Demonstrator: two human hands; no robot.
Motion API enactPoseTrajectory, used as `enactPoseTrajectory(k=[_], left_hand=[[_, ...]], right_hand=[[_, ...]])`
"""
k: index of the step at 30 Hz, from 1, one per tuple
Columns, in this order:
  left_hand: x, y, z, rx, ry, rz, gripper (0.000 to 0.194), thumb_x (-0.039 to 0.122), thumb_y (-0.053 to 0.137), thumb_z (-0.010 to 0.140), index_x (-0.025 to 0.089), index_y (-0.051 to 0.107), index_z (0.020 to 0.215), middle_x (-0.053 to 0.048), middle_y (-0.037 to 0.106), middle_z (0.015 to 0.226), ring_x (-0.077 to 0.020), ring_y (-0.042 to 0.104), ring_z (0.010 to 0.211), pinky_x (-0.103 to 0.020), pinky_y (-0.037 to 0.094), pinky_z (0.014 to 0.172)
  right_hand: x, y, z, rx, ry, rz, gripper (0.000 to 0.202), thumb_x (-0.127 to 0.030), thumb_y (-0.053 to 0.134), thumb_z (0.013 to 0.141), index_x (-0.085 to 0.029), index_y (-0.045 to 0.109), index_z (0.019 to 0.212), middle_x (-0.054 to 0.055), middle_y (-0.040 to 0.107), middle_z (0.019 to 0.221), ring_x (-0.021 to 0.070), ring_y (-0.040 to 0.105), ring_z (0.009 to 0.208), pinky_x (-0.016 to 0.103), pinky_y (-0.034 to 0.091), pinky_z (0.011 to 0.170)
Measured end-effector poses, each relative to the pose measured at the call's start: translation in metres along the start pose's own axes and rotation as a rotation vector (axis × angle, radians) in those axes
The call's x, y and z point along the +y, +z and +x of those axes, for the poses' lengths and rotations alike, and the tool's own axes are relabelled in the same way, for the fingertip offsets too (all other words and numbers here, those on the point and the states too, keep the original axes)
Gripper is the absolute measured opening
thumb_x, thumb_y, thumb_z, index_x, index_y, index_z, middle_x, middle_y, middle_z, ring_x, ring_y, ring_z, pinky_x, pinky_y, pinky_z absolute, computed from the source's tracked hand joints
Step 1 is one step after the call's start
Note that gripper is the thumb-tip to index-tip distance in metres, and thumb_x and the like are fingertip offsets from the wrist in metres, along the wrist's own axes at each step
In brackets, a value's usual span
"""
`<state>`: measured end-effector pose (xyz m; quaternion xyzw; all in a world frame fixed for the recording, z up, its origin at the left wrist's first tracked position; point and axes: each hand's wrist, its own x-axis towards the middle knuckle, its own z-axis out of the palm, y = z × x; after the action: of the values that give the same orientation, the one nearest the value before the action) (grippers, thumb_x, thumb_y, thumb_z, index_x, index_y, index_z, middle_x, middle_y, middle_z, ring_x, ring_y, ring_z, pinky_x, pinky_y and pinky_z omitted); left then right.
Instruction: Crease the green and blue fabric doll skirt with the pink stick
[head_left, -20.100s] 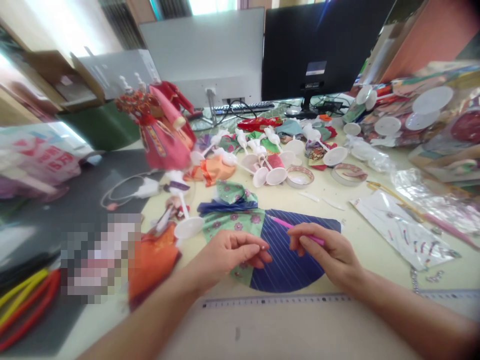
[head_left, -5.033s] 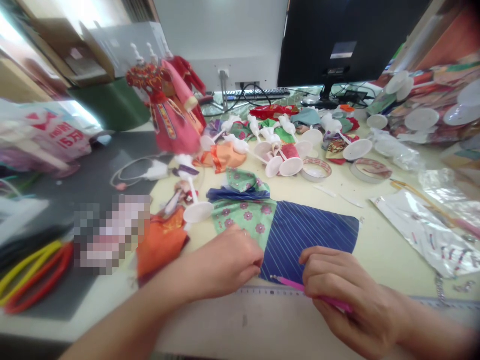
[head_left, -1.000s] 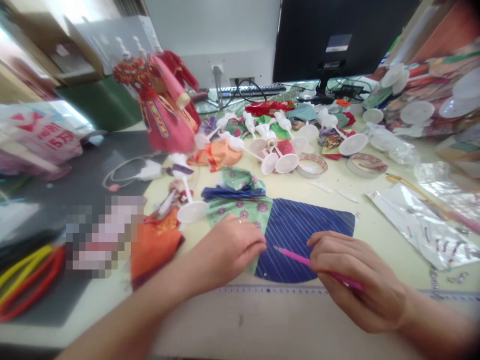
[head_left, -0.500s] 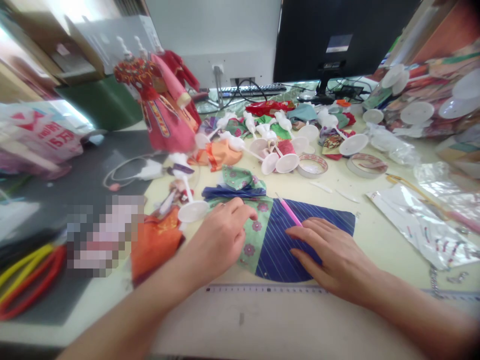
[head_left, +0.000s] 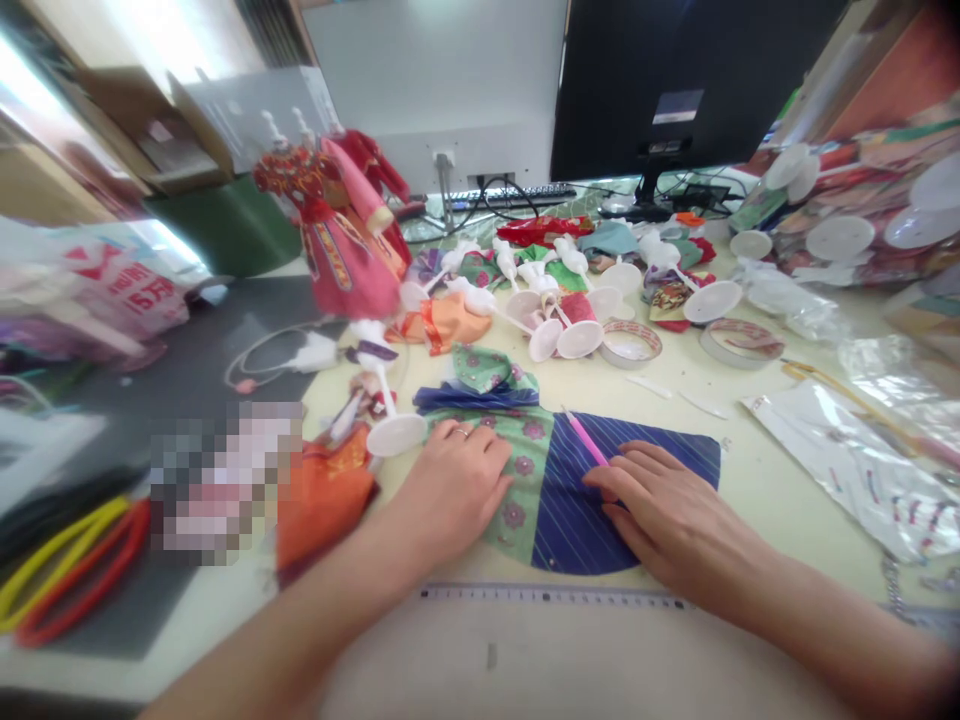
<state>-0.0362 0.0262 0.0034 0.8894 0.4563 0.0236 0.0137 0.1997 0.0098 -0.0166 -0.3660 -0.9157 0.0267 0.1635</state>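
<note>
A small garment lies flat on the pale table, with a green flowered panel (head_left: 523,487) on the left and a blue striped panel (head_left: 574,510) on the right. My left hand (head_left: 459,487) rests palm down on the green panel, fingers loosely bent and apart, holding nothing. Over the blue panel lies my right hand (head_left: 660,505), its fingers around the lower end of a pink pen-like tool (head_left: 587,438). The tool's thin tip points up and left, close to the seam. Bunched blue and green cloth (head_left: 484,372) sits above the panels.
White doll stands (head_left: 396,434) and doll clothes spread behind. Two tape rolls (head_left: 632,343) sit mid-table. Orange cloth (head_left: 322,505) and red-and-yellow scissors (head_left: 82,580) are at left. A ruler (head_left: 555,597) lies along the front, a plastic bag (head_left: 847,470) right, monitors (head_left: 675,90) behind.
My left hand has lowered and flattened onto the green panel, with its fingers less curled. My right hand stays at the pink tool. The whole view has shifted slightly.
</note>
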Motion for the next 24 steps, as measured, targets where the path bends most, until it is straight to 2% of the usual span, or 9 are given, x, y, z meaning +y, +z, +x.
enactPoseTrajectory(k=[5, 10, 13, 16, 24], left_hand=[[0.006, -0.002, -0.002, -0.017, 0.025, 0.02, 0.016, 0.024, 0.044, 0.088, 0.015, 0.056, 0.093, -0.009, 0.06, 0.094, -0.0242, 0.054, 0.088, -0.042, 0.043, 0.082], [0.021, -0.009, -0.007, -0.103, 0.092, -0.058, 0.017, 0.022, 0.041, 0.089, 0.015, 0.056, 0.093, -0.01, 0.06, 0.095, -0.0247, 0.056, 0.088, -0.042, 0.046, 0.08], [0.029, -0.016, -0.013, -0.163, 0.184, -0.191, 0.018, 0.026, 0.046, 0.088, 0.016, 0.056, 0.098, -0.01, 0.06, 0.101, -0.0251, 0.056, 0.093, -0.041, 0.047, 0.083], [0.034, -0.021, -0.017, -0.232, 0.269, -0.373, 0.019, 0.029, 0.05, 0.086, 0.017, 0.056, 0.101, -0.007, 0.063, 0.1, -0.0218, 0.058, 0.094, -0.037, 0.046, 0.088], [0.034, -0.028, -0.018, -0.342, 0.416, -0.765, 0.033, 0.023, 0.06, 0.082, 0.017, 0.055, 0.114, -0.006, 0.061, 0.117, -0.0147, 0.057, 0.107, -0.021, 0.043, 0.092]], right_hand=[[0.01, 0.002, 0.0, 0.082, 0.005, -0.066, 0.024, -0.006, 0.036, 0.082, -0.015, 0.056, 0.092, 0.008, 0.061, 0.074, 0.0224, 0.058, 0.078, 0.039, 0.047, 0.073], [0.034, 0.001, -0.001, 0.202, 0.103, -0.122, 0.015, -0.014, 0.04, 0.086, -0.015, 0.053, 0.094, 0.008, 0.06, 0.08, 0.0219, 0.057, 0.078, 0.037, 0.046, 0.073], [0.043, -0.002, -0.002, 0.288, 0.165, -0.129, 0.013, -0.018, 0.042, 0.087, -0.017, 0.052, 0.095, 0.006, 0.06, 0.081, 0.0213, 0.057, 0.079, 0.035, 0.047, 0.071], [0.047, -0.006, -0.002, 0.326, 0.247, -0.122, 0.011, -0.022, 0.044, 0.086, -0.019, 0.051, 0.093, 0.005, 0.057, 0.077, 0.0197, 0.056, 0.071, 0.033, 0.046, 0.065], [0.05, -0.01, -0.001, 0.36, 0.385, -0.044, 0.008, -0.022, 0.047, 0.084, -0.023, 0.05, 0.091, 0.004, 0.057, 0.073, 0.0211, 0.057, 0.066, 0.034, 0.045, 0.06]])
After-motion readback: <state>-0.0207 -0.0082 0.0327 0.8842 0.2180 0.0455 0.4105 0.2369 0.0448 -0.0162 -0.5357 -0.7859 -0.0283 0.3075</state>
